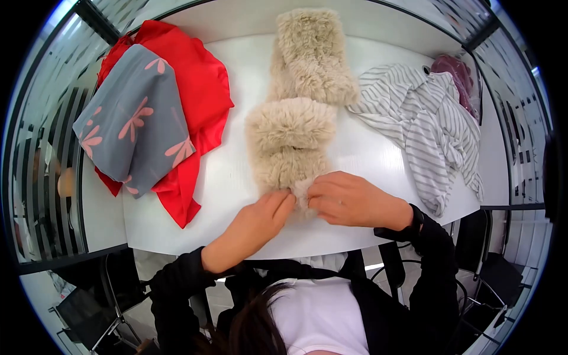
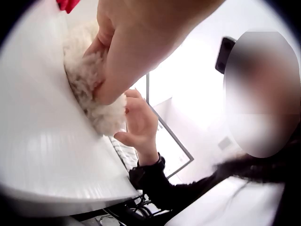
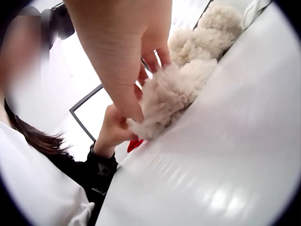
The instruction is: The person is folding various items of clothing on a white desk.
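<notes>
We note the beige plush fabric (image 1: 291, 127) lying mid-bench (image 1: 373, 148), its near end pinched by left hand (image 1: 260, 216) and right hand (image 1: 355, 201); we judge it light, soft and limp, best gripped at both corners.

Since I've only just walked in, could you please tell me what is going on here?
A person's left hand and right hand pinch the near end of a long beige fluffy fur piece. It lies on a glossy white table. To its left, a grey cloth with pink flowers lies over a red cloth; to its right is a white striped cloth.
</notes>
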Tool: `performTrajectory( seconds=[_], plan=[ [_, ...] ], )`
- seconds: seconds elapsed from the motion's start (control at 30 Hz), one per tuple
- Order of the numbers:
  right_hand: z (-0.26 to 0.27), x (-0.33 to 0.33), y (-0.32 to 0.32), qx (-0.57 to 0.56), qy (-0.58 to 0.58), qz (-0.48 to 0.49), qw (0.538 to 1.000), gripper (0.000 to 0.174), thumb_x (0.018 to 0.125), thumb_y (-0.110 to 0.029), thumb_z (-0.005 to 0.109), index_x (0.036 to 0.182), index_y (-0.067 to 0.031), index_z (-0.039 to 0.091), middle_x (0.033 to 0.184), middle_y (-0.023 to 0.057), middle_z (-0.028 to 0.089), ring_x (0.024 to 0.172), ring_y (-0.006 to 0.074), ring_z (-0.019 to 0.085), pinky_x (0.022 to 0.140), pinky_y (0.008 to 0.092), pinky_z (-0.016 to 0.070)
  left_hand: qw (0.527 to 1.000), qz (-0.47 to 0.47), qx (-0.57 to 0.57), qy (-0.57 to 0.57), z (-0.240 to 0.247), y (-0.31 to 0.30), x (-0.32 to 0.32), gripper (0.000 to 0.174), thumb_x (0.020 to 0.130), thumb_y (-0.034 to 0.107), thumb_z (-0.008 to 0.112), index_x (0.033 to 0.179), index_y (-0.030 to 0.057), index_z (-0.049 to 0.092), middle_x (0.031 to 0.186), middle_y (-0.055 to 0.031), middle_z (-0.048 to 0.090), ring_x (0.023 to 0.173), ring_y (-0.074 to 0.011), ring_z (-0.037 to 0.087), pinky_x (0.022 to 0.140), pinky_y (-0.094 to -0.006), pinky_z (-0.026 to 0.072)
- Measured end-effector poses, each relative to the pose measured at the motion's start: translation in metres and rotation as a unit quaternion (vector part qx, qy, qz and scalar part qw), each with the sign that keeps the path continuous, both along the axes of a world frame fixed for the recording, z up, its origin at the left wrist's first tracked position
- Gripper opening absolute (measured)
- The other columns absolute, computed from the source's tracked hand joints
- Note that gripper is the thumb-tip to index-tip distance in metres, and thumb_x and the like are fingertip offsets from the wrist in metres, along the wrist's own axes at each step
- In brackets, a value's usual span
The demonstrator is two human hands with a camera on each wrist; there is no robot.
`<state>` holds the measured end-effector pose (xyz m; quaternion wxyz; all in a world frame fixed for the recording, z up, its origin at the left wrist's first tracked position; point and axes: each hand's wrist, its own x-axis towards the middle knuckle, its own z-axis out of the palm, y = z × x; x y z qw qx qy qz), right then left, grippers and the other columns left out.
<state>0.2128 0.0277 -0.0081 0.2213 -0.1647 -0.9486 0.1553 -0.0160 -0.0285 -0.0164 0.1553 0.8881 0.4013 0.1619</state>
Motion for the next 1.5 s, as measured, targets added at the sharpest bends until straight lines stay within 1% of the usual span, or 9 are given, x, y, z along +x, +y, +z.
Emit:
performTrajectory(
  seconds=[0.07, 0.23, 0.33, 0.47, 0.67, 0.97, 1.27, 1.4, 1.5],
  plan=[
    [0.002, 0.000, -0.001, -0.062, -0.022, 0.036, 0.997, 0.038, 0.066, -0.008, 0.065, 0.101, -0.0056, 0.051, 0.110, 0.0103, 0.048, 0.092, 0.0262, 0.055, 0.076, 0.0330, 0.0475, 0.994, 0.036, -0.083, -0.062, -0.002, 0.008, -0.004, 0.045, 0.065, 0.006, 0.065, 0.108, 0.0018, 0.050, 0.107, -0.0130, 0.053, 0.091, -0.0280, 0.056, 0.073, -0.0360, 0.0485],
    [-0.001, 0.004, -0.002, -0.161, -0.050, -0.078, 0.983, 0.043, 0.068, -0.001, 0.060, 0.109, -0.0062, 0.049, 0.108, 0.0090, 0.052, 0.089, 0.0270, 0.057, 0.069, 0.0335, 0.0500, 0.934, 0.133, -0.282, -0.173, 0.004, 0.035, -0.013, 0.029, 0.071, 0.003, 0.059, 0.099, 0.0031, 0.055, 0.068, -0.0048, 0.053, 0.056, -0.0055, 0.041, 0.054, -0.0192, 0.0363],
    [-0.007, 0.002, 0.005, -0.258, 0.010, -0.147, 0.955, 0.044, 0.066, 0.000, 0.063, 0.108, -0.0045, 0.051, 0.105, 0.0100, 0.057, 0.090, 0.0294, 0.058, 0.077, 0.0331, 0.0480, 0.912, 0.188, -0.270, -0.244, -0.004, 0.033, -0.011, 0.027, 0.072, 0.003, 0.059, 0.099, 0.0039, 0.055, 0.070, -0.0039, 0.054, 0.057, -0.0054, 0.041, 0.051, -0.0200, 0.0358],
    [-0.010, -0.003, 0.002, -0.245, 0.080, -0.159, 0.953, 0.040, 0.066, 0.002, 0.062, 0.105, -0.0033, 0.053, 0.100, 0.0112, 0.059, 0.091, 0.0289, 0.059, 0.079, 0.0330, 0.0466, 0.939, 0.188, -0.154, -0.241, 0.000, 0.029, -0.004, 0.024, 0.074, 0.002, 0.060, 0.096, 0.0052, 0.055, 0.081, -0.0049, 0.058, 0.062, -0.0105, 0.050, 0.051, -0.0217, 0.0394],
    [-0.012, -0.004, -0.008, -0.256, 0.093, -0.187, 0.944, 0.030, 0.069, -0.003, 0.060, 0.099, -0.0050, 0.056, 0.093, 0.0096, 0.058, 0.074, 0.0263, 0.058, 0.060, 0.0303, 0.0473, 0.942, 0.153, -0.162, -0.252, -0.001, 0.031, -0.002, 0.015, 0.072, 0.001, 0.063, 0.085, 0.0035, 0.056, 0.083, -0.0039, 0.056, 0.068, -0.0152, 0.054, 0.053, -0.0248, 0.0425],
    [-0.016, 0.005, -0.005, -0.435, 0.094, -0.249, 0.860, 0.026, 0.070, -0.008, 0.063, 0.095, -0.0061, 0.059, 0.087, 0.0051, 0.058, 0.065, 0.0123, 0.053, 0.053, 0.0232, 0.0424, 0.995, -0.018, 0.012, -0.093, 0.013, 0.029, -0.005, 0.033, 0.059, 0.015, 0.076, 0.079, 0.0006, 0.055, 0.111, -0.0114, 0.048, 0.100, -0.0283, 0.052, 0.081, -0.0326, 0.0448],
    [-0.014, 0.003, 0.000, -0.251, 0.116, -0.179, 0.944, 0.023, 0.070, -0.002, 0.061, 0.092, -0.0093, 0.061, 0.097, 0.0046, 0.054, 0.071, 0.0161, 0.055, 0.058, 0.0272, 0.0467, 0.973, 0.019, -0.155, -0.170, 0.006, 0.039, -0.004, 0.034, 0.064, 0.004, 0.069, 0.093, 0.0028, 0.052, 0.109, -0.0093, 0.049, 0.081, -0.0263, 0.058, 0.065, -0.0332, 0.0501],
    [-0.013, 0.003, 0.012, -0.106, 0.111, -0.102, 0.983, 0.040, 0.064, -0.001, 0.067, 0.101, -0.0108, 0.059, 0.107, 0.0059, 0.052, 0.077, 0.0211, 0.057, 0.061, 0.0263, 0.0487, 0.964, 0.059, -0.142, -0.217, 0.001, 0.045, -0.003, 0.036, 0.064, 0.003, 0.067, 0.097, 0.0053, 0.055, 0.091, -0.0045, 0.058, 0.073, -0.0181, 0.058, 0.060, -0.0254, 0.0447],
    [-0.011, 0.001, 0.009, -0.145, 0.063, -0.072, 0.985, 0.051, 0.060, -0.004, 0.070, 0.108, -0.0124, 0.056, 0.114, 0.0064, 0.049, 0.081, 0.0223, 0.058, 0.063, 0.0270, 0.0502, 0.942, 0.091, -0.240, -0.215, 0.009, 0.050, -0.006, 0.033, 0.066, 0.003, 0.064, 0.098, 0.0043, 0.055, 0.086, -0.0036, 0.060, 0.060, -0.0128, 0.053, 0.054, -0.0234, 0.0408]
  ],
)
